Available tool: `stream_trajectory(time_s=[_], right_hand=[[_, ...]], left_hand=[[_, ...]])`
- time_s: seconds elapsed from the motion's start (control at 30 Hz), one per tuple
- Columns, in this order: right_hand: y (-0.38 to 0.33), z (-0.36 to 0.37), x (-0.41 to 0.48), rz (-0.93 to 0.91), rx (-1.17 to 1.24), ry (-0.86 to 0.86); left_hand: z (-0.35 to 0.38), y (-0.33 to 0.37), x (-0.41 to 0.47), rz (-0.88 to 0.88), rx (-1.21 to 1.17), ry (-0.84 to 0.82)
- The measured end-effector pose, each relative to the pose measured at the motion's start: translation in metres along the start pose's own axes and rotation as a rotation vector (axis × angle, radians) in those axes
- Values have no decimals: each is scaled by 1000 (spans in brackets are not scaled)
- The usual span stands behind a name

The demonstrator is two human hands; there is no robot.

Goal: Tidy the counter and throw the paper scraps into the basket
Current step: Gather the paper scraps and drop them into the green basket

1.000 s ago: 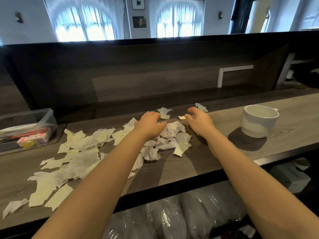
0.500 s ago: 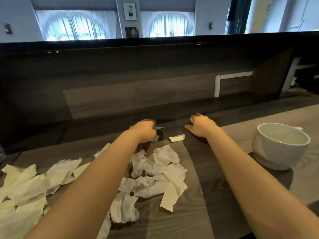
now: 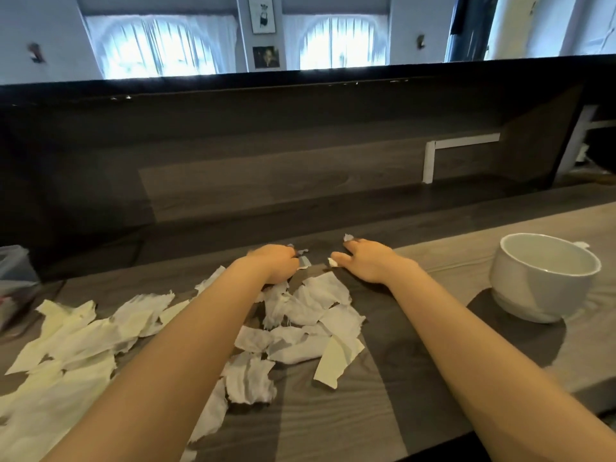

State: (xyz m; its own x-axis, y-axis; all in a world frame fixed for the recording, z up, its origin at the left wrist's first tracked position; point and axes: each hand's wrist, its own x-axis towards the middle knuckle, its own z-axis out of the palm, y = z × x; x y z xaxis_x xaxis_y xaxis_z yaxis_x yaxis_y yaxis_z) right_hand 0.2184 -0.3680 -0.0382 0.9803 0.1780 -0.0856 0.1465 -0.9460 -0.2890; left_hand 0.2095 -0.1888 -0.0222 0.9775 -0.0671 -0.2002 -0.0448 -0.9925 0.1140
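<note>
From my remote seat I see both bare arms reaching across the counter [image 3: 366, 415] toward its far edge. The left hand [image 3: 271, 263] is curled, knuckles up, and its fingers grip a few small scraps [image 3: 302, 259] that poke out on its right side. The right hand [image 3: 368, 261] lies low on the wood just right of it, with its fingers stretched out and apart. One fingertip touches a tiny far scrap [image 3: 348, 237], and another crumb of paper [image 3: 332, 261] sits at the tip of the thumb. I cannot tell whether that crumb is pinched or only touched. The two hands are near each other but do not touch. Just nearer than the hands, between the forearms, lies a heap of torn white paper [image 3: 310, 315], its pieces overlapping. A wider spread of paler, yellowish pieces [image 3: 76, 335] covers the counter to the left, partly under the left forearm. The white pot [image 3: 543, 278] stands upright on the right side of the counter, well apart from the paper, open at the top. At the far left edge a clear box [image 3: 13, 265] is partly in view.
</note>
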Motion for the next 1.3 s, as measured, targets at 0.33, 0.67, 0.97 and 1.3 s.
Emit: stream_trajectory(time_s=[0.33, 0.67, 0.97, 1.3], right_hand=[[-55, 20, -55, -195, 161, -85], [-107, 18, -111, -308, 205, 288], [-169, 59, -183, -406, 398, 370], [-175, 90, -203, -365, 381, 501]], left_hand=[[-9, -38, -63, -40, 12, 44], [-11, -79, -143, 1, -195, 425], [17, -120, -239, -26, -273, 610], [65, -192, -303, -100, -373, 819]])
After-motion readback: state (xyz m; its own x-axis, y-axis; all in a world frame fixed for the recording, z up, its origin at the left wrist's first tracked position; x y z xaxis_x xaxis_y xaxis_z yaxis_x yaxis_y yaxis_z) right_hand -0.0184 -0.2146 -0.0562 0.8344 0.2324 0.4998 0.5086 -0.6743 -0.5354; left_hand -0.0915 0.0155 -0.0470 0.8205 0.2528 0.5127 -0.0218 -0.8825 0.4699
